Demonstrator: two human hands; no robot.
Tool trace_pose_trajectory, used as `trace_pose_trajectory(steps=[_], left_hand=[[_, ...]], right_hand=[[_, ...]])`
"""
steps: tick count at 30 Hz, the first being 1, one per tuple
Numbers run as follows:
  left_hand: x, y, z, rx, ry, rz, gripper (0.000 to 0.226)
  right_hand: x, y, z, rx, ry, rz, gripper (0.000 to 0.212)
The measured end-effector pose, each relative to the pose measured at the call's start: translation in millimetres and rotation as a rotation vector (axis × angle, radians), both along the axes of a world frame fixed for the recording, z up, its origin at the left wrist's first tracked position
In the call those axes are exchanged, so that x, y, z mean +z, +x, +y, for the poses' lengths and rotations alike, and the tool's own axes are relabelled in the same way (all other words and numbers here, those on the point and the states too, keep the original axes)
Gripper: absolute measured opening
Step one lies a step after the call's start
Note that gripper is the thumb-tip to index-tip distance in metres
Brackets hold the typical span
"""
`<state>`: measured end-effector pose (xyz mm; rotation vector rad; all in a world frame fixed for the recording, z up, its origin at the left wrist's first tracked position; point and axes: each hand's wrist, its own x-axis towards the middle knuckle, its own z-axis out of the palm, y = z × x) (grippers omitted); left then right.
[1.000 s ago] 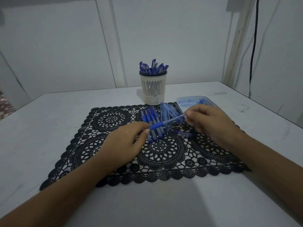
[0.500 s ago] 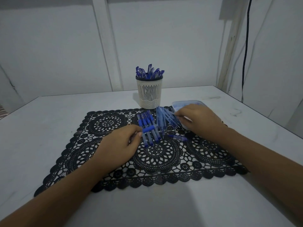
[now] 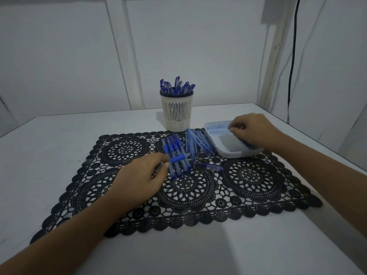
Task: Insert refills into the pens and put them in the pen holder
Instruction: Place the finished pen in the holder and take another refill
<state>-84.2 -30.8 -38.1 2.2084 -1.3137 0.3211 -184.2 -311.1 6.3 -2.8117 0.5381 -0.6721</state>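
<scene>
A cream slotted pen holder (image 3: 177, 114) stands at the back of the black lace mat (image 3: 248, 175), filled with several blue pens (image 3: 176, 88). In front of it lie a row of blue-grip pens (image 3: 178, 167) and a pile of pale blue refills (image 3: 195, 143). My left hand (image 3: 139, 179) pinches one pen (image 3: 177, 158) by its barrel, and the pen points right across the row. Over the far end of a clear plastic tray (image 3: 228, 151), my right hand (image 3: 252, 132) curls its fingers down onto small bluish pieces. Whether it grips one is hidden.
One loose blue pen part (image 3: 210, 167) lies on the mat right of the row. The white table (image 3: 59, 145) meets walls behind and to the right. A black cable (image 3: 292, 62) hangs down the right wall.
My right hand let go of the refill end at the pen and moved right and back into the tray. My left hand still holds the pen, now lower over the row.
</scene>
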Motion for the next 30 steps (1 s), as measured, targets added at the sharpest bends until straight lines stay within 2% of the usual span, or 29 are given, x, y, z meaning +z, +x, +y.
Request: trace_pose_trajectory(steps=[5,8,12,19,22,27,30], left_hand=[[-1,2,-1,-0.002,-0.006,0.011,0.023],[-2,3,-1,-0.005,-0.011,0.023,0.023],[-2,1,-1,0.001,-0.016,0.031,0.016],[-1,1,-2,0.001,-0.01,0.037,0.012],[-1,1,-1,-0.002,-0.005,0.031,0.012],[-1,2,-1,0.003,-0.012,0.03,0.014],[-1,2,0,-0.009,-0.033,0.034,0.019]], right_hand=[[-9,5,-20,-0.188,-0.019,0.315,0.028],[-15,8,-20,-0.252,-0.054,0.349,0.028],[-19,13,-15,-0.26,-0.125,0.354,0.011],[-21,20,-16,-0.248,0.005,0.287,0.005],[-23,20,-16,-0.258,0.074,0.247,0.021],[-12,9,-2,-0.164,0.162,0.041,0.025],[-5,-2,11,-0.05,0.086,-0.087,0.022]])
